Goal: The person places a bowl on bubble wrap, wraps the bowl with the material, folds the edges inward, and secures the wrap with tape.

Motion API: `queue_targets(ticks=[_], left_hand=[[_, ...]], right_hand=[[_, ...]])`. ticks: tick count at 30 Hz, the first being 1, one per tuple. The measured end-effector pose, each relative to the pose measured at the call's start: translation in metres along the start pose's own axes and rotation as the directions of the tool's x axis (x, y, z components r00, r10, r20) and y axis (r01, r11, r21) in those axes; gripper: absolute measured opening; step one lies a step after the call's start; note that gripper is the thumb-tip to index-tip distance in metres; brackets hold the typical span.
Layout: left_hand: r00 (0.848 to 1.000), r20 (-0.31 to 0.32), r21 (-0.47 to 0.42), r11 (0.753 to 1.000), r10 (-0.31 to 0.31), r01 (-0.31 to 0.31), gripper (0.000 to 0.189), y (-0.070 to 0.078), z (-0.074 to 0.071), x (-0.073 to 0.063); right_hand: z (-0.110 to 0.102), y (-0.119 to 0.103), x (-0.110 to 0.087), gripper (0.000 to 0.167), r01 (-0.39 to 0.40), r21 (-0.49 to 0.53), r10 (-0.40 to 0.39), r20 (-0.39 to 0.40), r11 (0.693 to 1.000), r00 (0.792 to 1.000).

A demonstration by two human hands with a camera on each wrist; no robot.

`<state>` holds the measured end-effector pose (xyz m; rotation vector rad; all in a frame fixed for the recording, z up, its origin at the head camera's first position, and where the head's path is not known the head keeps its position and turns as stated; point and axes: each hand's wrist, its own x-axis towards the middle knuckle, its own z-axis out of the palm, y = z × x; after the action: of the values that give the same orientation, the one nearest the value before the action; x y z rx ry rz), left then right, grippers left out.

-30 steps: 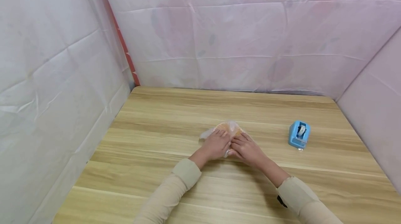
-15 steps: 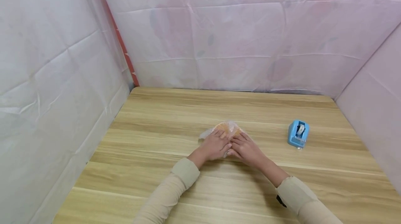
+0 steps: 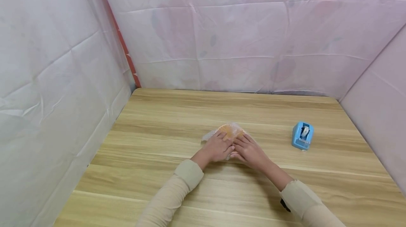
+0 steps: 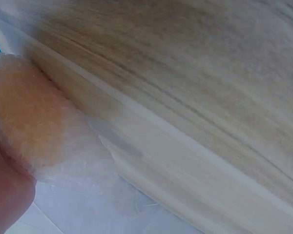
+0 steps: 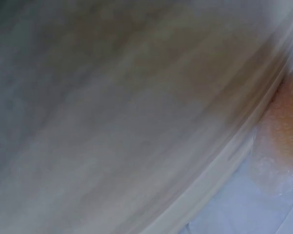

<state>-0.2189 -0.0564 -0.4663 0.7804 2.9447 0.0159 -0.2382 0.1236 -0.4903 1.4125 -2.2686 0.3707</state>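
Clear bubble wrap point(image 3: 234, 127) covers a rounded orange thing point(image 3: 226, 128) near the middle of the table; its kind is hidden by wrap and hands. My left hand point(image 3: 218, 147) lies over the left part, fingers stretched forward onto the wrap. From the other side, my right hand point(image 3: 250, 151) presses on the right part, and both thumbs come close together at the near edge. In the left wrist view the bubble wrap point(image 4: 78, 161) bulges round the orange thing point(image 4: 29, 119). The right wrist view catches only a bit of wrapped orange point(image 5: 285, 131) at its edge.
A blue tape dispenser point(image 3: 302, 136) with a roll of tape stands on the wooden table point(image 3: 177, 107), to the right of the hands. Pale sheets point(image 3: 234, 43) hang behind the table and along both sides.
Both hands stay almost in place on the wrapped thing, with only slight shifts of the fingers. The tape dispenser has not moved on the table.
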Motion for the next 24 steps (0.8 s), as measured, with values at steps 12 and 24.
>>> queue_targets(ticks=[12, 24], left_hand=[[1.0, 0.014, -0.031, 1.0, -0.001, 0.002, 0.036, 0.001, -0.003, -0.001], [1.0, 0.001, -0.04, 0.999, 0.0, 0.001, 0.034, -0.001, -0.001, -0.003]], right_hand=[[-0.016, 0.01, -0.017, 0.04, -0.091, 0.181, 0.141, -0.287, 0.979, 0.948], [-0.039, 0.041, -0.056, 0.017, -0.379, 0.328, 0.494, -0.43, 0.866, 0.756]])
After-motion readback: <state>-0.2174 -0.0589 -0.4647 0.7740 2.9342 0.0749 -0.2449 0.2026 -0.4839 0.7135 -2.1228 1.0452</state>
